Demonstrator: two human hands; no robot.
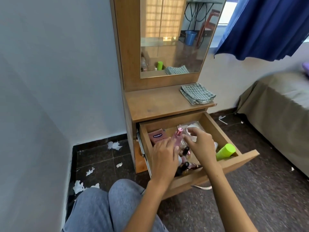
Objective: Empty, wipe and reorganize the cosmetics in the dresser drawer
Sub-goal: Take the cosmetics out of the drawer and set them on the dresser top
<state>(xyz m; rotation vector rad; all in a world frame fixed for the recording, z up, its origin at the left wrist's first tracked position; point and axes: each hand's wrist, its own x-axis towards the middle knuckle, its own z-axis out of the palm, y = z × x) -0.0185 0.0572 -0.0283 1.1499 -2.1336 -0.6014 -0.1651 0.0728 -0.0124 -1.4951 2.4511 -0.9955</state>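
The wooden drawer (237, 162) of the dresser is pulled out, with cosmetics lying loose inside. Both my hands reach into it. My left hand (164, 159) lies back up over the left middle, fingers stretched toward the base of a pink bottle (178, 137) with a rose cap. My right hand (201, 145) hovers with fingers spread just in front of a white jar (192, 129) at the back. Also inside are a pink Vaseline pack (157, 136), dark-capped bottles (186, 150) and a lime-green bottle (226, 151) at the right front. My hands hide other items.
A folded checked cloth (197, 94) lies on the dresser top (153, 104) below the mirror (175, 39). Torn white paper scraps (114, 145) litter the dark floor at left. A bed (280, 114) stands at right under a blue curtain (264, 25). My knee (120, 196) is just before the drawer.
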